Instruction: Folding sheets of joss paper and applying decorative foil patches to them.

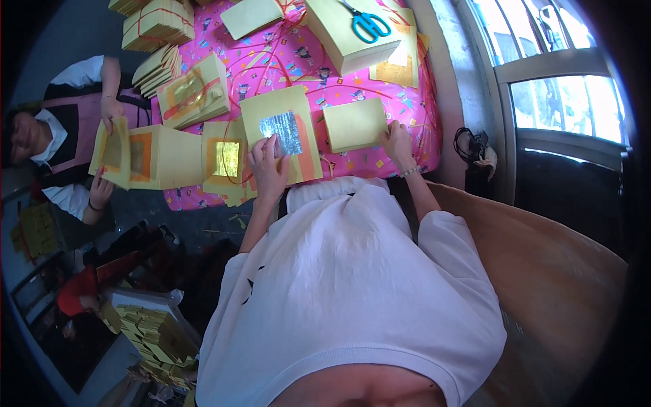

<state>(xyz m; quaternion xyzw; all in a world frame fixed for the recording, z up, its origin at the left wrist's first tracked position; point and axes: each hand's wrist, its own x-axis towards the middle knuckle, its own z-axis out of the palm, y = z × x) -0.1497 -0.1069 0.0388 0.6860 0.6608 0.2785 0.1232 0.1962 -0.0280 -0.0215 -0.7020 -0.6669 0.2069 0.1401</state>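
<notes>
A yellow paper sheet with a silver foil square lies on the counter, which is covered in a pink patterned cloth, directly ahead of the person's chest, its long axis running away from the body and leaning slightly to the left. The left hand rests flat on its near edge, fingers spread over the lower left corner of the foil, so this hand is the nearer one. Just to the right, apart from the foil sheet by a narrow strip of cloth, a plain yellow paper stack lies with its long axis across; the right hand presses fingertips on its right edge, fingers loosely spread, pinching nothing as far as can be seen. Left of the foil sheet sits a sheet with a gold foil square, partly under it. Red string loops over the cloth farther out, near a thick yellow block carrying blue-handled scissors. At the left a co-worker's hands hold folded yellow sheets. The person's white shirt hides the counter's near edge, and the undersides of both palms cannot be made out.
</notes>
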